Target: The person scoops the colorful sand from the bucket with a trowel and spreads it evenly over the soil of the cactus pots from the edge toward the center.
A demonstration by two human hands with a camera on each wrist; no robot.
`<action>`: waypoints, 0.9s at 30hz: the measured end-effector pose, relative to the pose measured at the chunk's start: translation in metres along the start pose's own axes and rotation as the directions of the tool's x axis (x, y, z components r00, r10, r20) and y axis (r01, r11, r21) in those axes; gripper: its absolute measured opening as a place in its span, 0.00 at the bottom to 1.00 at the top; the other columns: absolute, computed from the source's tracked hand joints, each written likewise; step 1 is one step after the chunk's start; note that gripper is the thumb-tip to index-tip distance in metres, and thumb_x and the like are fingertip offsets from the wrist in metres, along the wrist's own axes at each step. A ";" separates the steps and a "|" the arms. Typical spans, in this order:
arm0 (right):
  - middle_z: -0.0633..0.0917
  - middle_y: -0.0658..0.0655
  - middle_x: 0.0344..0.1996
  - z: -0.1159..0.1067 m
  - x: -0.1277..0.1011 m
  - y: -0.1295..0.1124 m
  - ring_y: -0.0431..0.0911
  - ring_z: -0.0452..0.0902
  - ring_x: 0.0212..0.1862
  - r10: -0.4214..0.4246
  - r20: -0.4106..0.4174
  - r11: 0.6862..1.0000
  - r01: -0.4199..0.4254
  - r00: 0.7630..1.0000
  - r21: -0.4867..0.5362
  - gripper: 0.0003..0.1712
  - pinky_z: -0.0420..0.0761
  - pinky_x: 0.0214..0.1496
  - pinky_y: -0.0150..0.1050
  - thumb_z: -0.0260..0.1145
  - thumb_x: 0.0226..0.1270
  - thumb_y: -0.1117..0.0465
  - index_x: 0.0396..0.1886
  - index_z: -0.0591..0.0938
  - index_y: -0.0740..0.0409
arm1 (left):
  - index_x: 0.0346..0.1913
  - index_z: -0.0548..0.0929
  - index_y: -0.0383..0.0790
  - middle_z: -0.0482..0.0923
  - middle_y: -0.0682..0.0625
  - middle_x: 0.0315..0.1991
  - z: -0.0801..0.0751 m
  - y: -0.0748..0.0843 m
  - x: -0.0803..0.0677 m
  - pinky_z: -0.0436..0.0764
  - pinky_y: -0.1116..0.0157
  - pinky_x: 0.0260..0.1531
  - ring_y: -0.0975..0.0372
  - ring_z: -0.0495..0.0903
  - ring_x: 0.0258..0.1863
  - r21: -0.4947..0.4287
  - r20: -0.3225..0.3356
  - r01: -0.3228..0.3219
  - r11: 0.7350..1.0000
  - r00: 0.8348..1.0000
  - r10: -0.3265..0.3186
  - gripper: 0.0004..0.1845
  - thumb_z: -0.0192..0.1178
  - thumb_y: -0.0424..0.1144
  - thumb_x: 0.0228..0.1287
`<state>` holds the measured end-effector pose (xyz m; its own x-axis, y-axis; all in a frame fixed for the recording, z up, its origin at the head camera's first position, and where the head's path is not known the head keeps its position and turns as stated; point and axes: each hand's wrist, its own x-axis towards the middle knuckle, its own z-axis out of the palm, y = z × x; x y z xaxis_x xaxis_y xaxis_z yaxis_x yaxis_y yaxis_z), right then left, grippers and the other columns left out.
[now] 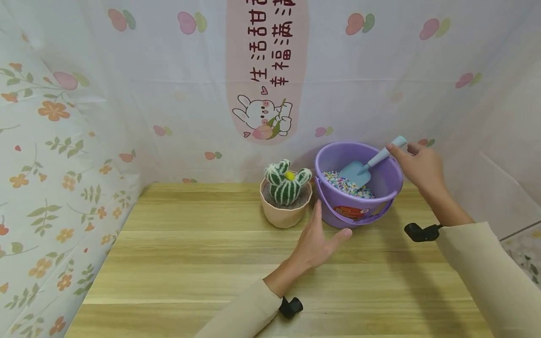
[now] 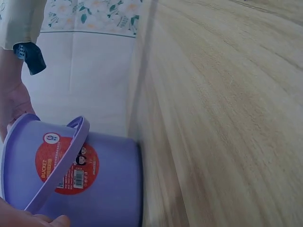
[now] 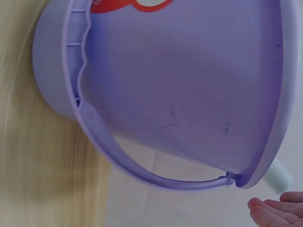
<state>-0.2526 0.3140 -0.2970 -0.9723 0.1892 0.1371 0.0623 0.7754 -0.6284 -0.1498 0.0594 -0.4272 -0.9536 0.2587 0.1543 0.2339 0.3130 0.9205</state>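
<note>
A purple bucket (image 1: 334, 217) with a red label stands at the back right, its bail handle (image 2: 57, 175) hanging down in front. Inside, a light blue toy shovel (image 1: 357, 172) leans on small multicoloured beads (image 1: 344, 185), its pale handle rising past the right rim. My right hand (image 1: 422, 166) is at the handle's top: the thumb overlaps it in the head view, while in the right wrist view the fingertips (image 3: 258, 204) show a gap from it. My left hand (image 1: 313, 244), fingers extended and thumb spread, is at the bucket's front left.
A knitted green cactus (image 1: 285, 190) in a peach pot (image 1: 282, 217) stands just left of the bucket, close to my left fingertips. Both sit on a wooden table (image 1: 190, 263) against a printed white cloth (image 1: 169, 94). More floral cloth (image 1: 55, 188) hangs at the left.
</note>
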 end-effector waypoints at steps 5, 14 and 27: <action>0.63 0.70 0.70 -0.001 0.006 0.000 0.69 0.56 0.70 0.075 0.029 0.993 -0.078 0.997 0.094 0.58 0.62 0.66 0.65 0.52 0.61 0.24 0.74 0.59 0.66 | 0.79 0.41 0.43 0.44 0.47 0.78 0.005 -0.001 0.004 0.59 0.49 0.70 0.53 0.52 0.75 -0.008 -0.036 -0.002 1.000 0.999 0.002 0.53 0.59 0.63 0.62; 0.54 0.69 0.74 0.006 0.016 0.002 0.61 0.63 0.69 0.172 0.102 0.933 -0.196 0.980 0.301 0.61 0.64 0.70 0.51 0.55 0.60 0.27 0.75 0.54 0.69 | 0.79 0.41 0.46 0.47 0.49 0.78 0.015 -0.003 0.014 0.63 0.47 0.67 0.51 0.56 0.73 -0.039 -0.106 0.027 0.999 0.994 -0.031 0.54 0.61 0.62 0.60; 0.58 0.64 0.74 0.011 0.027 -0.004 0.55 0.64 0.69 0.201 0.109 0.896 -0.228 0.973 0.381 0.54 0.66 0.70 0.43 0.58 0.62 0.32 0.75 0.58 0.65 | 0.79 0.42 0.48 0.50 0.50 0.77 0.025 -0.005 0.027 0.64 0.50 0.67 0.54 0.58 0.72 -0.082 -0.160 0.064 0.995 0.984 -0.077 0.55 0.60 0.66 0.58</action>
<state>-0.2817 0.3099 -0.2992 -0.9585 0.2747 -0.0766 0.1918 0.4219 -0.8861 -0.1716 0.0875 -0.4367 -0.9868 0.0839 0.1388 0.1558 0.2525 0.9550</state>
